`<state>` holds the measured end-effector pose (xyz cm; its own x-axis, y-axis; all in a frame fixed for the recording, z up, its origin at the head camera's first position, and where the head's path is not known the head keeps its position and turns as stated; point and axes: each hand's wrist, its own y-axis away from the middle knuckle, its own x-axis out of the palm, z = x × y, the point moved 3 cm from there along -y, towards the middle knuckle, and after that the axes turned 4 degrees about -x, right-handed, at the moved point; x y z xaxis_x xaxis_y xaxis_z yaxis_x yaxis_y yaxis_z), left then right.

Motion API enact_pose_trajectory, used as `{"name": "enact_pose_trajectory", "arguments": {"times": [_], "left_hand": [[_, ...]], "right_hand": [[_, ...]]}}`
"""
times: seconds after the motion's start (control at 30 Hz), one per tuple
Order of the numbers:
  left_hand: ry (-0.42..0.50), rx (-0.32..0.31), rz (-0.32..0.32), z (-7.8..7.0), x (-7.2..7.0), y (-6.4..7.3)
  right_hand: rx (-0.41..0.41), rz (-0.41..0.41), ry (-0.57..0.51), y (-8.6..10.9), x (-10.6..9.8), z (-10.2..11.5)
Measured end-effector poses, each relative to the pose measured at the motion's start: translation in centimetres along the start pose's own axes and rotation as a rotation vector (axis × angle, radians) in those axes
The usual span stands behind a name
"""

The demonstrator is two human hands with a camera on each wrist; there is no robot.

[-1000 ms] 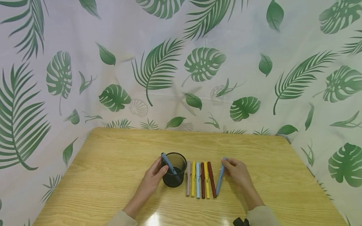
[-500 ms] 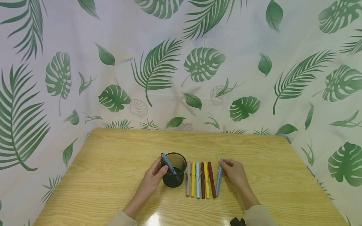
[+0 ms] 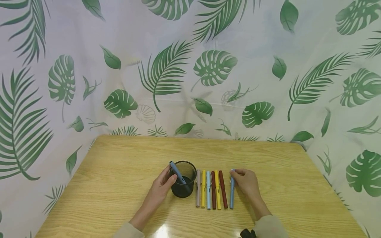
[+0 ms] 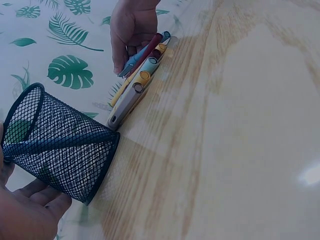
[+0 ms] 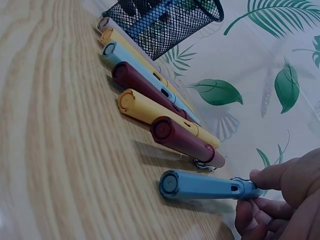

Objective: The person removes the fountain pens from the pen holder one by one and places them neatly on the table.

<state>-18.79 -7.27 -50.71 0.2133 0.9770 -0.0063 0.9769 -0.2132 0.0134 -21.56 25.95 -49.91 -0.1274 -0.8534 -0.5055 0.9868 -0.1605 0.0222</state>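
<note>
My left hand [image 3: 159, 185] grips the black mesh pen holder [image 3: 183, 191] by its left side. Inside it leans one blue pen [image 3: 177, 172], its upper end resting by the rim near my thumb. My right hand [image 3: 247, 182] pinches the cap end of another blue pen [image 5: 205, 185] between thumb and fingers. That pen lies at the right end of a row, roughly parallel to the others. The row also has a grey pen [image 3: 198, 189], two yellow pens [image 3: 203, 190], a light blue pen [image 3: 208, 190] and two dark red pens [image 3: 223, 190].
The wooden table [image 3: 128, 172] carries everything. Behind it hangs a white cloth [image 3: 178, 125] printed with green leaves. A small black object [image 3: 248, 233] sits at the right sleeve's cuff.
My right hand has drawn the blue pen slightly left and turned it from slanted to nearly in line with the row. The left hand and pen holder stay in place.
</note>
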Motion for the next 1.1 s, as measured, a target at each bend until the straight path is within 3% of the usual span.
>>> {"name": "enact_pose_trajectory", "arguments": {"times": [0.73, 1.1], "left_hand": [[0.005, -0.009, 0.0, 0.1, 0.0, 0.1], [-0.009, -0.007, -0.012, -0.3, 0.1, 0.1]], "right_hand": [[0.008, -0.034, 0.018, 0.2, 0.1, 0.3], [-0.053, -0.047, 0.009, 0.1, 0.6, 1.7]]}}
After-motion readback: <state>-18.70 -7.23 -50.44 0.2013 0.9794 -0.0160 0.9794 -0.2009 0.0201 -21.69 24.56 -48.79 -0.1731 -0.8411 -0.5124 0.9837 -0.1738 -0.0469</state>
